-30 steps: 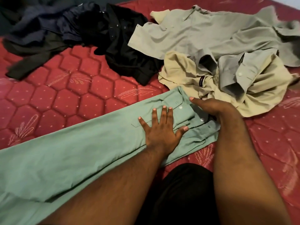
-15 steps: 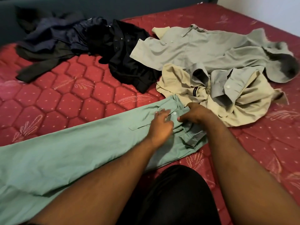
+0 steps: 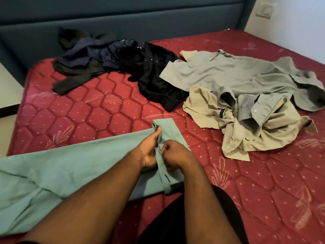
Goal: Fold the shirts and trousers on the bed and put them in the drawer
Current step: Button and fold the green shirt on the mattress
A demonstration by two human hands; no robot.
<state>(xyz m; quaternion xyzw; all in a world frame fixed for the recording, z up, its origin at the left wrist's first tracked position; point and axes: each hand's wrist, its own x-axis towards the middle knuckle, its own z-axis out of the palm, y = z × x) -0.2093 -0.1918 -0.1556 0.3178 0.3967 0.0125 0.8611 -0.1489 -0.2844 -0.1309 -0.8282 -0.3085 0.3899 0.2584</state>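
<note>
We look down on a red quilted mattress [image 3: 109, 118] with a teal padded headboard [image 3: 123, 20] behind it and a white wall with a switch plate [image 3: 264, 10] at the far right corner. Across our near left side lies the long mint-green garment [image 3: 52, 173], stretched flat toward the left edge, its right end folded up into a narrow doubled strip. To the far right a grey-green shirt [image 3: 237, 74] is spread open, and just in front of it a beige shirt [image 3: 255, 136] sits crumpled with a grey shirt [image 3: 253, 108] bunched on top. At the middle rear a black shirt [image 3: 154, 80] touches a heap of navy clothing [image 3: 98, 51], with a dark olive garment [image 3: 77, 76] trailing to the left beneath it. Our left hand [image 3: 149, 148] grips the green strip, thumb pressed along the fabric edge. Our right hand [image 3: 173, 154], just beside it, has its fingers curled tight, pinching the same fold.
</note>
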